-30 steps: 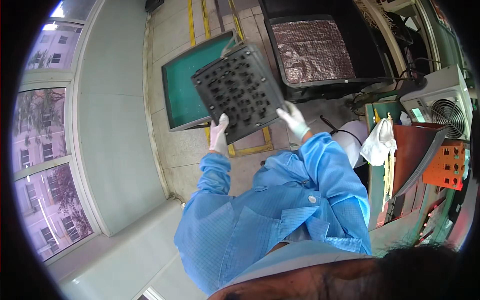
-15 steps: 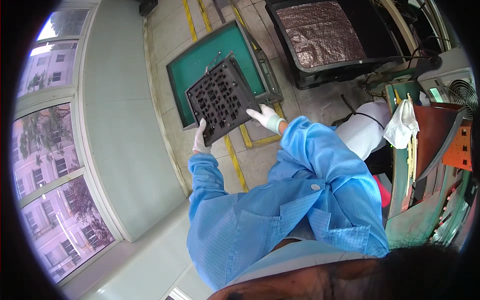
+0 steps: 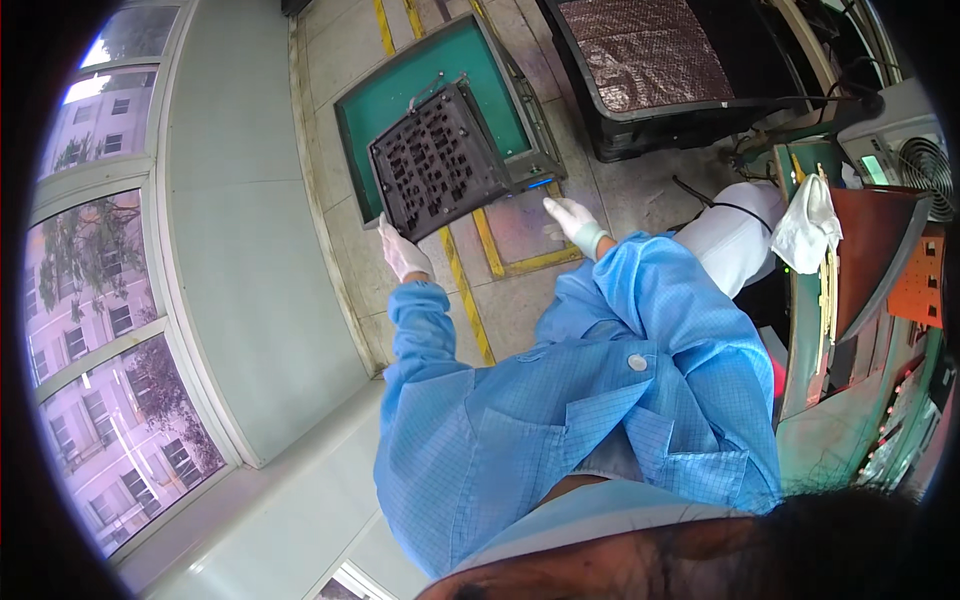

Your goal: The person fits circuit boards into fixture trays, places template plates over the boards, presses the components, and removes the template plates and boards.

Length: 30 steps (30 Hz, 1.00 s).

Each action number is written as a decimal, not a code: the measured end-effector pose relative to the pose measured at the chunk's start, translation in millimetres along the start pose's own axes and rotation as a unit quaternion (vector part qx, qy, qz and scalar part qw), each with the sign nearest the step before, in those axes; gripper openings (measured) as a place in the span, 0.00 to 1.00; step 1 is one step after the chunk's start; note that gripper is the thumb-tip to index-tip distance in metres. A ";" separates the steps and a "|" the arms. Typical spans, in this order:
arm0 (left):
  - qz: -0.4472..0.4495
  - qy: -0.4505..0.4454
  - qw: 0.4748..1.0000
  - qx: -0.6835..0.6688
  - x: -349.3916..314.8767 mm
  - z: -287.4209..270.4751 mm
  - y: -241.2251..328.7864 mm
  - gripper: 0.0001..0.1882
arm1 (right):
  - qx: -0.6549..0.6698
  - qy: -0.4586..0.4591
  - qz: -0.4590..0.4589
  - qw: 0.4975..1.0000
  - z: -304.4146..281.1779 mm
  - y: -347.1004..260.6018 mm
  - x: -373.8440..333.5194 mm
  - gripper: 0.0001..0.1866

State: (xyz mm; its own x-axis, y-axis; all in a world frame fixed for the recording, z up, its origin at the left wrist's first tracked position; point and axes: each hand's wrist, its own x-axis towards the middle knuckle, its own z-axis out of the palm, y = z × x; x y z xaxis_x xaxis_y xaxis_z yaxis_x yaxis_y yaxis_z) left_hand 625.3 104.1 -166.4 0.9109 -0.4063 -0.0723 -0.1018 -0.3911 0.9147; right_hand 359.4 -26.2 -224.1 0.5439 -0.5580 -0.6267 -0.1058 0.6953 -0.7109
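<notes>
A black square tray-like fixture (image 3: 437, 163) with rows of cutouts and small parts lies askew on a green-topped cart or table (image 3: 400, 86), its near side reaching over the edge. My left hand (image 3: 404, 252), in a white glove, is at the fixture's near left corner with fingers stretched out. The fingertips overlap that corner; whether they press on it I cannot tell. My right hand (image 3: 575, 222), also gloved in white, is apart from the fixture, off its right side. Its fingers are extended and hold nothing.
A black bin-like container (image 3: 650, 60) with a silvery quilted sheet stands at the far right. Yellow lines (image 3: 461, 295) mark the tiled floor. On the right are a hanging white cloth (image 3: 806, 228), a machine with a round fan grille (image 3: 922, 165) and an orange rack (image 3: 917, 277). A windowed wall runs along the left.
The black fixture has settled onto the green surface. My right hand has let go and drawn away to the right. My left hand's grip has loosened at the corner.
</notes>
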 end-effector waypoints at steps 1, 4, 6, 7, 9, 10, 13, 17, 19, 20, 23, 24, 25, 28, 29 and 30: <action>0.016 -0.005 1.000 0.022 4.7 1.6 -0.3 0.29 | -0.001 0.000 0.000 1.000 -9.0 0.4 -4.6 0.36; -0.016 -0.011 0.999 -0.048 14.6 5.3 3.2 0.29 | 0.060 0.008 -0.049 0.997 -29.4 -1.2 -16.5 0.27; -0.018 0.053 0.997 0.062 10.2 12.1 26.1 0.29 | 0.072 0.019 -0.052 0.996 -37.7 -3.0 -30.3 0.26; -0.019 0.123 0.978 0.167 7.6 16.4 36.4 0.28 | 0.079 0.024 -0.056 0.995 -42.5 -7.7 -39.8 0.25; 0.095 0.173 0.976 0.090 -9.0 34.4 45.8 0.26 | 0.076 0.026 -0.091 0.993 -48.3 -17.9 -68.0 0.22; 0.160 0.139 0.977 0.019 -38.7 56.1 78.6 0.24 | 0.037 0.020 -0.145 0.988 -53.5 -17.2 -79.4 0.20; 0.072 -0.171 0.908 -0.376 -109.7 102.8 105.6 0.19 | 0.001 -0.002 -0.200 0.980 -52.3 -26.6 -124.9 0.15; 0.099 -0.437 0.846 -0.289 -226.1 166.1 136.7 0.28 | -0.109 0.051 -0.260 0.958 -67.7 -42.4 -182.0 0.15; 0.116 -0.563 0.810 -0.118 -272.9 177.4 148.1 0.26 | -0.078 0.211 -0.390 0.893 -81.4 -29.6 -197.7 0.15; 0.121 -0.599 0.765 -0.203 -302.5 176.4 145.8 0.25 | -0.296 0.268 -0.455 0.796 -109.6 -8.0 -195.6 0.10; 0.399 -0.627 0.643 -0.186 -332.6 158.7 190.8 0.24 | -0.066 0.248 -0.418 0.872 -130.3 0.6 -249.6 0.14; 0.304 -0.709 0.602 -0.205 -343.2 159.5 195.8 0.24 | -0.147 0.330 -0.441 0.822 -141.7 19.9 -249.1 0.12; 0.206 -0.778 0.552 -0.217 -352.1 161.3 199.8 0.25 | -0.148 0.328 -0.460 0.812 -138.8 10.0 -269.7 0.19; 0.592 -0.674 0.440 -0.045 -385.6 164.3 226.7 0.30 | -0.405 0.473 -0.449 0.641 -159.2 29.3 -312.7 0.14; 0.615 -0.673 0.411 -0.018 -401.3 158.9 230.0 0.32 | -0.328 0.465 -0.476 0.670 -153.6 23.9 -334.4 0.14; 0.605 -0.678 0.417 -0.029 -417.6 157.5 227.8 0.35 | -0.325 0.491 -0.476 0.653 -159.8 32.1 -341.5 0.14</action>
State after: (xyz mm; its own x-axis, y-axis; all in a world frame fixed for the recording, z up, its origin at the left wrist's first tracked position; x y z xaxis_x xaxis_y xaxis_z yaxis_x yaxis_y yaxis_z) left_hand 158.7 54.6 9.6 -0.8603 -0.3856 0.3334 -0.1135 0.7826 0.6120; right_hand 37.3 114.3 -83.9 -0.1408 -0.8411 0.5222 -0.6133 -0.3399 -0.7130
